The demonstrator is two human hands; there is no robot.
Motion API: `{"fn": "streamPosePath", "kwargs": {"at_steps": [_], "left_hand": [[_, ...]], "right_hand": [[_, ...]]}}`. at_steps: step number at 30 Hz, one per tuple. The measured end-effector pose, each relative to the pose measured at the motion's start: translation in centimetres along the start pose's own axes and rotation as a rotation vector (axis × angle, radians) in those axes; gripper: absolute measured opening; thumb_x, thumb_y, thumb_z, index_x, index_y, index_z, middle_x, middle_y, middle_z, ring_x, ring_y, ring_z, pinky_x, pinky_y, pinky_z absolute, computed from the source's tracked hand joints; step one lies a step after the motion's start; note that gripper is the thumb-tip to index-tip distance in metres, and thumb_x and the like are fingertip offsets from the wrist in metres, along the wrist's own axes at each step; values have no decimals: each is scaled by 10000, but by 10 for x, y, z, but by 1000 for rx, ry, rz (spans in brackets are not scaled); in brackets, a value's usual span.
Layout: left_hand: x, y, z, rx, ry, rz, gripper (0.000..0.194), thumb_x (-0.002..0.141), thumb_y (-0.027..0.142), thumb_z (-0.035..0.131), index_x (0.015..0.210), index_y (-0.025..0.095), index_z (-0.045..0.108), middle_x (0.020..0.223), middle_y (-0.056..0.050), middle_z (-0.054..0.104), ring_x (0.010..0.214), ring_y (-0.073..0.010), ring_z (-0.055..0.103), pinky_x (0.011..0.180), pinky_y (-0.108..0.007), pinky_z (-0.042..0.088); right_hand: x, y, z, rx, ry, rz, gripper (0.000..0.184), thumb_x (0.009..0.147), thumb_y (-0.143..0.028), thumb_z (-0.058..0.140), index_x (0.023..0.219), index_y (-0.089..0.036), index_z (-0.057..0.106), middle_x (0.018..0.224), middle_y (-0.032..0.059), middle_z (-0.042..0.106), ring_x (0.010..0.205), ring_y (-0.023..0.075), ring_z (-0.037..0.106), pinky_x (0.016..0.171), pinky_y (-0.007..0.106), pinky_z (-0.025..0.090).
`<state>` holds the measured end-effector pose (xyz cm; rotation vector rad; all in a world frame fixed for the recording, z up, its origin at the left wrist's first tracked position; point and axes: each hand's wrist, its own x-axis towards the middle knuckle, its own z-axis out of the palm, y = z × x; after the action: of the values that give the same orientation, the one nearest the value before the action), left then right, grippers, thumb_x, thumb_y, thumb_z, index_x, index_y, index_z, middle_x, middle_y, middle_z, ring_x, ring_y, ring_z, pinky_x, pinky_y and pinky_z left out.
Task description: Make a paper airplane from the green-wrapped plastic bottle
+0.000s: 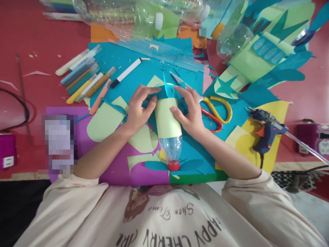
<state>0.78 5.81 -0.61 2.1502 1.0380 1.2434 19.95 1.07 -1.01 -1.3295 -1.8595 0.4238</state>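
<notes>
A clear plastic bottle (170, 145) lies with its red cap (173, 165) toward me, wrapped round its body in light green paper (168, 118). At its far end sits a blue paper piece (166, 90) with a thin point standing up. My left hand (140, 108) pinches at the left of that blue piece, thumb and forefinger close together. My right hand (189, 111) grips the bottle's right side, its thumb on the green paper and its fingertips at the blue piece. Just beyond my right hand lie scissors (218, 109) with red and yellow handles, the blades partly hidden.
Markers (84, 73) lie in a group at the left, near a blurred phone (59, 142). At the right, a blue glue gun (268, 135) rests on yellow paper (279, 120). Large clear bottles (113, 13) and a green-and-blue paper craft (253, 61) stand farther back.
</notes>
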Motion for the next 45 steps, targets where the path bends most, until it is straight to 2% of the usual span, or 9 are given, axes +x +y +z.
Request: {"fn": "streamPosePath", "kwargs": {"at_steps": [5,9,21,26,32,35,39,42,45], "left_hand": [[-1,0,0,16,-24,-16,236,986,378,444,1057,256,634,1024,-47,706,971,-174,668,826,-325,568],[-1,-1,0,-4,-20,-2,221,988,368,447,1064,265,627,1029,-42,700,974,-171,664,845,-329,561],[-1,-2,2,36,-5,30,224,988,387,436,1080,281,611,985,-34,690,934,-172,661,799,-328,563],[-1,-4,2,63,5,42,230,986,409,430,1051,281,610,918,-28,665,860,-164,655,745,-314,555],[-1,-3,1,47,14,60,222,985,403,436,1053,284,611,911,-21,666,809,-154,634,717,-302,545],[0,-3,1,36,-7,44,225,987,388,432,1068,277,610,961,-33,679,896,-170,650,779,-320,555],[-1,-2,1,34,-22,11,260,992,411,413,1080,268,612,1005,-46,685,958,-178,661,799,-324,560],[-1,-2,1,30,-17,-4,282,988,447,412,1059,267,617,987,-43,679,929,-174,664,770,-318,560],[-1,-2,1,14,-19,-8,272,986,447,419,1056,272,614,991,-41,674,933,-178,662,795,-328,560]], "right_hand": [[0,0,-2,4,47,-78,411,953,-508,431,1264,-267,549,1114,98,629,1122,285,592,1006,536,488],[0,-2,-3,18,47,-116,400,967,-461,418,1286,-256,545,1112,100,639,1096,273,612,979,510,512],[2,-5,-3,-12,71,-257,335,964,-374,427,1231,-250,587,1308,114,637,1205,280,611,981,525,517],[3,-8,-4,1,68,-294,258,958,-297,438,1123,-251,631,1239,93,682,1198,265,623,981,514,525],[3,-11,-4,58,116,-347,232,942,-213,471,1142,-251,583,1193,89,686,1171,242,635,975,456,532],[-1,-7,-1,79,111,-258,321,949,-300,472,1267,-264,486,1224,101,642,1181,258,617,984,475,518],[-6,4,8,80,73,-59,574,929,-526,457,1416,-251,333,1374,155,525,1305,320,503,1051,542,457],[-6,8,11,13,5,-52,559,947,-577,365,1419,-279,349,1436,144,476,1366,325,439,1115,584,377],[-4,8,11,-37,-9,-75,535,962,-574,319,1423,-305,354,1439,130,473,1377,301,431,1125,575,370]]}}
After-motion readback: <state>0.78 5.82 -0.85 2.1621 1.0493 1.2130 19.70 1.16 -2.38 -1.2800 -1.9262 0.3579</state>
